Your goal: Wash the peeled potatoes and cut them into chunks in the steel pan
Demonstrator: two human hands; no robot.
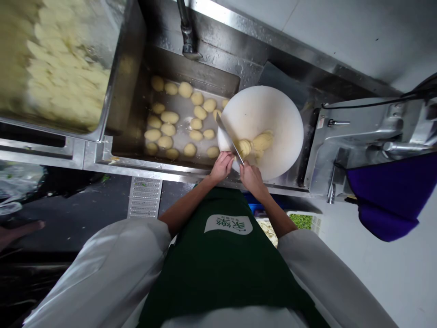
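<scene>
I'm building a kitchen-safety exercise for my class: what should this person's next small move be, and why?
Probably ease the left hand away from the knife before cutting further: its fingers appear close beside the blade, the right hand grips the handle, and sliced potato lies across the blade on the white board.

Cool light glares off the steel ledge and glints in the sink; the floor is dim, and wide-lens distortion bends the edges.
</scene>
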